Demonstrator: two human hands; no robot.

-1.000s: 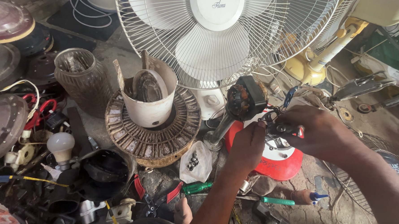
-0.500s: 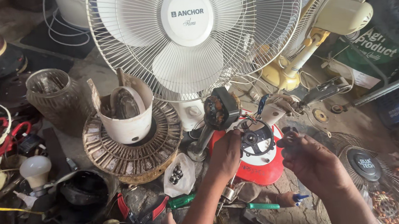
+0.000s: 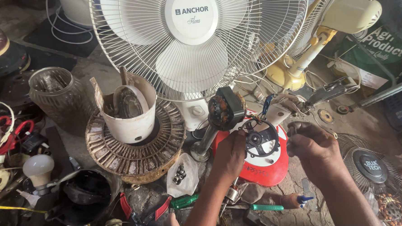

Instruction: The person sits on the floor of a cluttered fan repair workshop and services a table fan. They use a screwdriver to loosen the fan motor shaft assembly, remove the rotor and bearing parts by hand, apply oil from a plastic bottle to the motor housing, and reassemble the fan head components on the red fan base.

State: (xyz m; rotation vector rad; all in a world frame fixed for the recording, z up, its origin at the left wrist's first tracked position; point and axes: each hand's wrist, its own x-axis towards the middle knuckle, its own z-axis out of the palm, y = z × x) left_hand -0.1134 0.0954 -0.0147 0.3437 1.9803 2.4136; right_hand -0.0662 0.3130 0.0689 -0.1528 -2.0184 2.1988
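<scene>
White fan point(image 3: 193, 41) fills the top of the view, grille facing the camera, standing behind the work. Second fan point(image 3: 341, 21), cream, leans at upper right. Rusty stator ring point(image 3: 137, 149) lies left of centre with a white cup-shaped housing point(image 3: 131, 114) sitting in it. Red base point(image 3: 259, 160) lies on the ground at centre, just under both hands.

Motor point(image 3: 225, 108): black, copper windings showing, tilted on its stem above the red base. Black round frame point(image 3: 258, 140) hangs beside it by thin wires, over the base.

Left hand point(image 3: 230, 154): fingers curled shut around the lower edge of the frame and motor stem, holding it up; motor sits directly above the knuckles. Right hand point(image 3: 313, 146): apart from the frame, to its right, fingers bent inward and nearly closed; whether they pinch something small, cannot tell.

Smaller items: plastic bag point(image 3: 182, 175) of dark bits just left of the left forearm; bulb point(image 3: 38, 169) at far left; green screwdriver point(image 3: 266, 207) lying below the base; red-handled pliers point(image 3: 144, 215) at bottom.

Change from half a second back: the right hand has drawn a little further from the frame; left hand keeps the same hold. A second back, both hands were close together at the motor.
</scene>
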